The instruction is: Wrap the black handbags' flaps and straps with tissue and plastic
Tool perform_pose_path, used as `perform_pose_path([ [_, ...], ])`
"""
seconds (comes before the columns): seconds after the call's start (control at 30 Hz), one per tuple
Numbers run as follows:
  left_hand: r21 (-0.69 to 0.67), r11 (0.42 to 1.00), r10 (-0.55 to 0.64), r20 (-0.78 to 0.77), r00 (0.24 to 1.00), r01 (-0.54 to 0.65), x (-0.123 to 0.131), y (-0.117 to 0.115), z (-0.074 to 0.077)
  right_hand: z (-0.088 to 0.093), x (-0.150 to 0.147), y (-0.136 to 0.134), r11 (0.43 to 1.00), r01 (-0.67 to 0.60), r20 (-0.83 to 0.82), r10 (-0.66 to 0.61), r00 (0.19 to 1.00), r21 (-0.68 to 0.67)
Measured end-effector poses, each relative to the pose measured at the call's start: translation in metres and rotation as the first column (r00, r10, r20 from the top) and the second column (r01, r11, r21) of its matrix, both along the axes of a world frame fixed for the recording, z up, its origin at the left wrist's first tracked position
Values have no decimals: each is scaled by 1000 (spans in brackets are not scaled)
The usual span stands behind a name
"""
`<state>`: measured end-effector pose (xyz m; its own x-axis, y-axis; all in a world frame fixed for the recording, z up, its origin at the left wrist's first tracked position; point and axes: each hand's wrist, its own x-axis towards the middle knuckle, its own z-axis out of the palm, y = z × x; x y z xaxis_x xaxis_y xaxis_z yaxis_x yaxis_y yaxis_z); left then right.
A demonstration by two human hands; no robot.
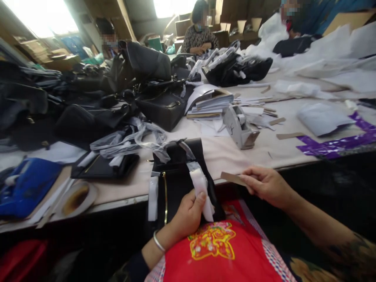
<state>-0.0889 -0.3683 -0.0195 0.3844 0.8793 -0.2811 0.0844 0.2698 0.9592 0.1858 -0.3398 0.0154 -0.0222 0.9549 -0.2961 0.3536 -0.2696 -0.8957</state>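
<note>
A black handbag (179,184) with a gold zipper (165,196) lies over the table's front edge and against my red apron (246,250). My left hand (189,213) is closed on a white paper-wrapped strap (199,182) of this bag, thumb on top. To the right, my right hand (266,184) pinches a thin brown cardboard strip (232,178), its free end pointing left toward the bag. A second strap end wrapped in white (153,197) hangs at the bag's left side. The bag's lower part is partly hidden by my left hand and the apron.
A grey tape dispenser (239,127) stands beyond the bag, beside a stack of papers (210,102). Black bags (161,103) pile up at left. A tape roll (75,199) and blue bag (29,186) lie front left. Purple tape (337,143) marks the right edge. A co-worker (199,33) sits opposite.
</note>
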Motion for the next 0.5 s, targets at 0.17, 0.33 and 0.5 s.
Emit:
perform_pose_path([
  [0.17, -68, 998, 15, 102, 995, -8, -6, -6, -4, 15, -43, -9, 985, -173, 62, 172, 983, 14],
  [0.33, -46, 999, 19, 78, 997, -15, -7, -7, -4, 14, -58, -7, 974, -212, 119, 201, 972, 81],
  [0.5, -41, 999, 34, 98, 995, -30, -6, -9, -2, 10, -59, -6, 962, -266, 97, 260, 961, 59],
])
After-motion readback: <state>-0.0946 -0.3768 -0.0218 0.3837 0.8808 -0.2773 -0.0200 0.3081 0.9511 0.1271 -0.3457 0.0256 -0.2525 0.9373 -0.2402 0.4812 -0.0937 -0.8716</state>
